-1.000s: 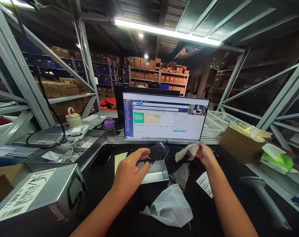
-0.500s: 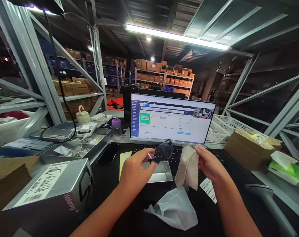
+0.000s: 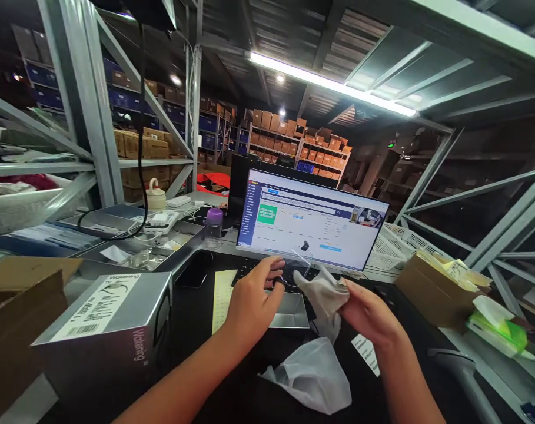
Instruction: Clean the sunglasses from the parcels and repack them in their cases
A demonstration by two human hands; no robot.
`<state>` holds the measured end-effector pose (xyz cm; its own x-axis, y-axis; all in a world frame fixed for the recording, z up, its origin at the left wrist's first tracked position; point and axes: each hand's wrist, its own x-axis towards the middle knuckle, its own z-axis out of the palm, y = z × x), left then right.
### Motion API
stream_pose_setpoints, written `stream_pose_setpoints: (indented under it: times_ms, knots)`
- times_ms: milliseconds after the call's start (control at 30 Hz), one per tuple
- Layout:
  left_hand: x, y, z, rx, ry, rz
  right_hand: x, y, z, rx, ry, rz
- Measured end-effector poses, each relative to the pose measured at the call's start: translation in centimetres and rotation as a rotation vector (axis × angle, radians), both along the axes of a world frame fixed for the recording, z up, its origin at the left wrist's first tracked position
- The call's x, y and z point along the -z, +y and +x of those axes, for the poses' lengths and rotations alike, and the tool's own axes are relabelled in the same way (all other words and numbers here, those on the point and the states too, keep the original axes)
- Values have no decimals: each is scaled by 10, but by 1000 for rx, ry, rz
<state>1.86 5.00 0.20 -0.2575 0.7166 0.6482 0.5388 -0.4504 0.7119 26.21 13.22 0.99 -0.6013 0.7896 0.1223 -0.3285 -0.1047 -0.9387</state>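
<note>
Head cam: L hand (image 3: 252, 300) grips clear lens (image 3: 303, 258) by a black end, R hand (image 3: 371, 312) pinches grey cloth (image 3: 324, 294) nr it; lens up nr open silver box (image 3: 290, 321), prob. unfinished.

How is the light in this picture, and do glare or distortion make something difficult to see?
Head view: the tube light glares white, while the far right background sinks into darkness; head view: the monitor looks slanted, probably from camera tilt and wide-angle distortion; head view: the clear piece at the left hand blends into what lies behind, its outline hard to follow.
</note>
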Motion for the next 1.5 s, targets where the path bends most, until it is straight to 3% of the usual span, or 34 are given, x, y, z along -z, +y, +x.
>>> stream_pose_setpoints:
  times_ms: [100, 200, 267, 367, 467, 567, 667, 800, 933, 1033, 1267, 1400, 1500]
  knots:
    - [0, 2, -1, 0, -6, 7, 2, -16, -18, -13, 120, -64]
    - [2, 3, -1, 1, 5, 10, 2, -36, -37, -33, 217, 10]
    - [3, 4, 0, 12, 8, 24, -3, -50, -47, -90, 198, 179]
    - [3, 2, 4, 27, -5, 49, -13, -66, -54, -65, -43, 552]
    - [4, -4, 10, 14, 27, 58, -18, -75, -56, 78, -284, 884]
    - [9, -12, 18, -41, 118, 151, -6, -78, -61, 341, -282, 1008]
    - [15, -16, 27, -100, 208, 301, 14, -81, -70, 618, -202, 911]
    - [17, -17, 35, -14, 198, 355, 24, -83, -75, 786, -160, 750]
    - [16, -15, 39, 199, 130, 234, 4, -70, -66, 704, 6, 441]
    - [18, -12, 40, 283, 170, 166, -7, -57, -60, 658, 146, 297]
    - [24, -8, 29, 184, 179, 61, 12, -73, -81, 639, -59, 435]
    - [18, -11, 29, 298, 277, 33, -2, -65, -72, 530, 64, 208]
    - [17, -11, 33, 360, 335, 60, -9, -52, -64, 617, 158, 153]
